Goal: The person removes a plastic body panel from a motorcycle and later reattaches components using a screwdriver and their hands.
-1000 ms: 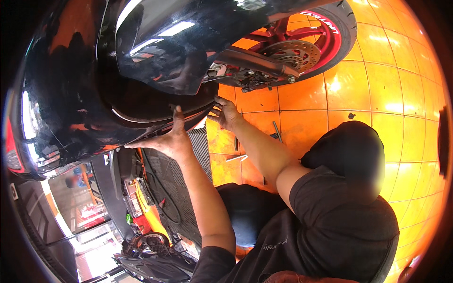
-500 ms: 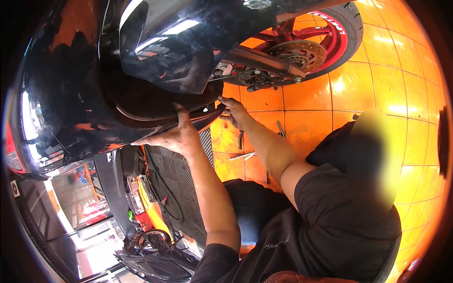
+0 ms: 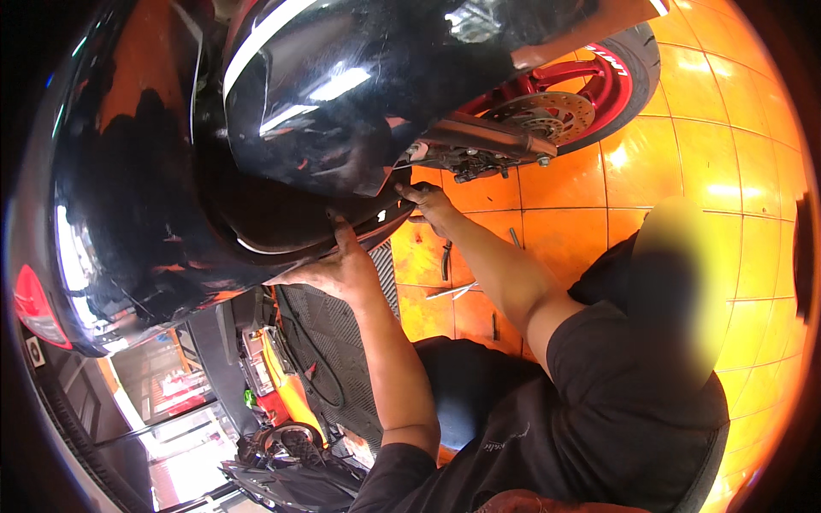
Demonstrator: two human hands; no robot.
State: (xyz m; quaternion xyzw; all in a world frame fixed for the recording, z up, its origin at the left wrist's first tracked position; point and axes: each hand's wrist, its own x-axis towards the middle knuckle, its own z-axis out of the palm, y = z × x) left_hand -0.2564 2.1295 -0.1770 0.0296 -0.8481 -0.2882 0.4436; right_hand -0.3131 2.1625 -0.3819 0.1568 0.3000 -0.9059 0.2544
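A glossy black motorbike (image 3: 128, 197) fills the upper left. My left hand (image 3: 342, 269) holds the lower edge of a black body panel (image 3: 321, 256), thumb over its rim and the other fingers along its outer side. At the panel's narrow end, my right hand (image 3: 429, 205) has its fingers closed on the tip, beside a small opening. Another glossy black panel (image 3: 325, 111) overhangs the dark hollow between the two. What lies behind the lower panel is hidden.
A red-rimmed wheel (image 3: 611, 81) with a brake disc (image 3: 556, 115) stands at upper right. Pliers-like dark tool (image 3: 445, 261) and metal tools (image 3: 453, 291) lie on the orange tiles (image 3: 560, 239). A black mat (image 3: 333, 342) and another motorbike (image 3: 291, 479) are at lower left.
The view has shifted, so the motorbike appears slightly lower and further right. Both hands keep their hold on the panel, with little movement against it.
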